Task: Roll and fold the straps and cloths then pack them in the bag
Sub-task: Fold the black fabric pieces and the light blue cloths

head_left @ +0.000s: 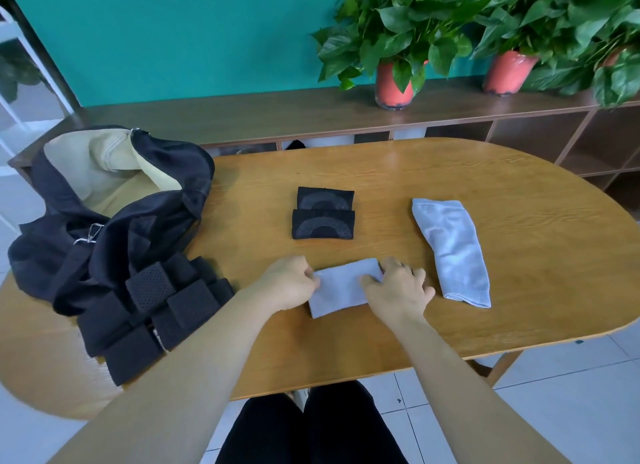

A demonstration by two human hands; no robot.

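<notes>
A folded light grey cloth (341,288) lies on the wooden table (519,242) near its front edge. My left hand (289,281) pinches the cloth's left end and my right hand (398,292) grips its right end. A second grey cloth (452,250) lies flat and unfolded to the right. Two folded black cloths (325,213) sit side by side in the table's middle. An open black bag with a beige lining (114,193) stands at the left. Black padded straps (162,311) lie in front of the bag.
A low wooden shelf (277,115) runs behind the table along a teal wall. Potted plants in red pots (393,82) stand on it at the right. White tiled floor shows below the table's right edge.
</notes>
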